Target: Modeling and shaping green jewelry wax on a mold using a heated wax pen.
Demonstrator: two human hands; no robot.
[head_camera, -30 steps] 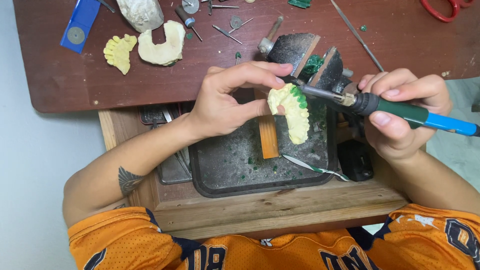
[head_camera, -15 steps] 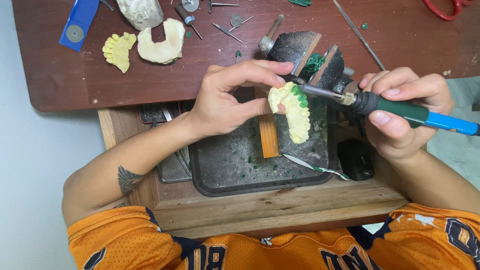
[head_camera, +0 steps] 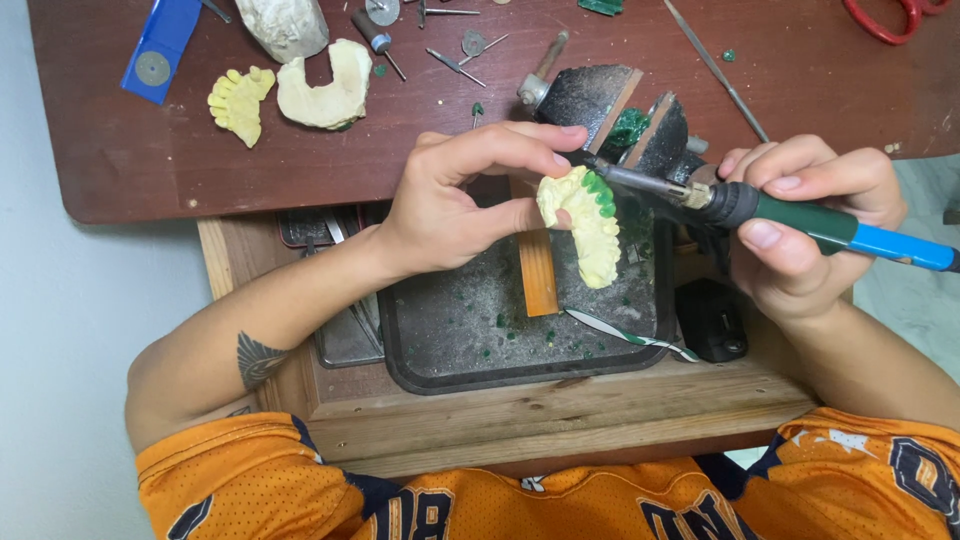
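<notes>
Your left hand has the yellow dental cast pinched at its left end, forefinger curled over the top and thumb pressing from below, the other fingers folded back. The cast hangs in the air over the dark metal tray, which sits in the wooden drawer right in front of you. Green wax lines the cast's upper right edge.

Your right hand is wrapped tight around the green and blue handle of the heated tool, thumb underneath, fingers over the top. Its metal tip points left and meets the green wax on the cast. So both hands are closed, each on its own thing, and they come together just above the tray.

In the tray, an orange wooden block stands just left of the cast, with green crumbs scattered around it. A small black box sits at the tray's right side, under your right hand.

Farther off, on the brown table, a dark holder with a green lump of wax sits just behind the tool's tip. To the far left lie a second yellow cast and a pale horseshoe cast, touching each other, with a blue card beyond them. Small drill bits lie between those and the holder. Red scissors peek in at the far right corner.
</notes>
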